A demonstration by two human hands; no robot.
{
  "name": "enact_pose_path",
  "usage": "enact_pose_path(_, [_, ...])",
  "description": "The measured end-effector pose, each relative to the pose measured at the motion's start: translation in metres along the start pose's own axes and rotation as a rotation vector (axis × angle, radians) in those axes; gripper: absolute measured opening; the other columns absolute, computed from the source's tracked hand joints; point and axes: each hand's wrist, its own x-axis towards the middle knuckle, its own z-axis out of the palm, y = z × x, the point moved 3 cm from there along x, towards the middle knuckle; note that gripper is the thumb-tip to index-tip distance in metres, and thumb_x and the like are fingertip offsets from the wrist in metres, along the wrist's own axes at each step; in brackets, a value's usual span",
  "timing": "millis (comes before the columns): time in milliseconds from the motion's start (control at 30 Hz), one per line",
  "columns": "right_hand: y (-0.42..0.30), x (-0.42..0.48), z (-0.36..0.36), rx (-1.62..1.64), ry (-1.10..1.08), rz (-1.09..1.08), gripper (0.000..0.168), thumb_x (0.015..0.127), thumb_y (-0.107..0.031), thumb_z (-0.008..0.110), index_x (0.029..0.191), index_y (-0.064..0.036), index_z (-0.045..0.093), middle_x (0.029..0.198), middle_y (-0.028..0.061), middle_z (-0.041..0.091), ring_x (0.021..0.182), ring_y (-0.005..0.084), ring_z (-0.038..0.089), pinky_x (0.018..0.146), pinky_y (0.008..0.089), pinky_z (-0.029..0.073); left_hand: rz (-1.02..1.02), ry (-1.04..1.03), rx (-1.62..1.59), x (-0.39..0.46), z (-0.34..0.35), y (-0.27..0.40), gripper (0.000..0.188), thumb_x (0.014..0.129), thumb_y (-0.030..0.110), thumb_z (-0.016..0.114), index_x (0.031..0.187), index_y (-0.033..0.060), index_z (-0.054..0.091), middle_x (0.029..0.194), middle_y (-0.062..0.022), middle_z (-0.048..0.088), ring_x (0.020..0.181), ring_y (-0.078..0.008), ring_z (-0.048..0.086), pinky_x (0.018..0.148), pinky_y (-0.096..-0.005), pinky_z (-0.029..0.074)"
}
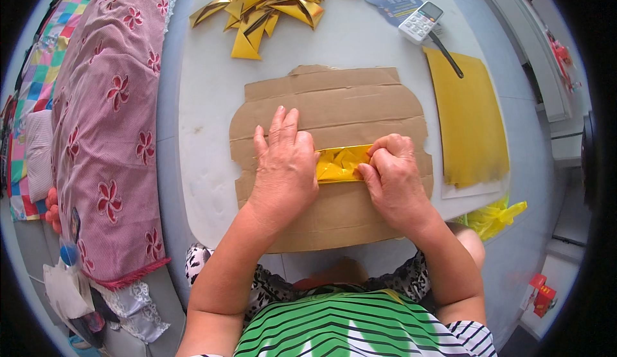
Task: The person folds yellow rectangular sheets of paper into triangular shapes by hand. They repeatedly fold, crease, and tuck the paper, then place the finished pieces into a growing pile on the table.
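Observation:
A strip of folded gold foil paper (341, 165) lies crosswise on a flattened sheet of brown cardboard (337, 215). My left hand (288, 164) rests at the strip's left end, its fingers spread over the cardboard and its thumb side against the foil. At the right end, my right hand (393, 166) pinches the paper between thumb and curled fingers. The foil between my hands is creased and shiny. Both fingertips' exact grip is partly hidden by the knuckles.
Folded gold paper pieces (270, 0) are heaped at the table's far side. To the right lie a stack of gold sheets (470, 121), a white remote-like handset (421, 22) and a blue fan-shaped card (393, 2). A pink flowered cover (115, 130) drapes the sofa leftward.

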Motion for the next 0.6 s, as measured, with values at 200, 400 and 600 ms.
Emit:
enact_pose_path(200, [-0.001,0.000,0.000,-0.012,-0.006,0.011,0.013,0.081,-0.002,0.071,0.087,0.003,0.060,0.104,0.0148,0.056,0.102,0.0340,0.052,0.094,0.0425,0.044,0.057,0.075,0.003,-0.002,0.003,0.001,0.011,0.089,0.007,0.066,0.096,0.0016,0.060,0.144,-0.0299,0.045,0.144,-0.0438,0.035,0.115,-0.0628,0.022])
enact_pose_path(400, [-0.002,0.000,-0.001,0.011,0.040,0.011,0.016,0.084,0.000,0.069,0.077,0.002,0.055,0.100,0.0164,0.057,0.098,0.0330,0.052,0.089,0.0415,0.045,0.289,0.208,0.107,-0.003,0.003,0.013,0.011,0.085,0.010,0.069,0.095,0.0052,0.071,0.137,-0.0264,0.053,0.139,-0.0403,0.043,0.116,-0.0621,0.023])
enact_pose_path(600, [0.003,-0.002,0.002,-0.002,0.017,0.009,0.013,0.081,-0.003,0.072,0.089,0.003,0.062,0.105,0.0144,0.057,0.102,0.0347,0.052,0.093,0.0440,0.044,0.381,0.251,0.187,-0.005,0.004,0.019,0.011,0.084,0.010,0.068,0.092,0.0040,0.073,0.132,-0.0213,0.060,0.137,-0.0367,0.047,0.116,-0.0626,0.025])
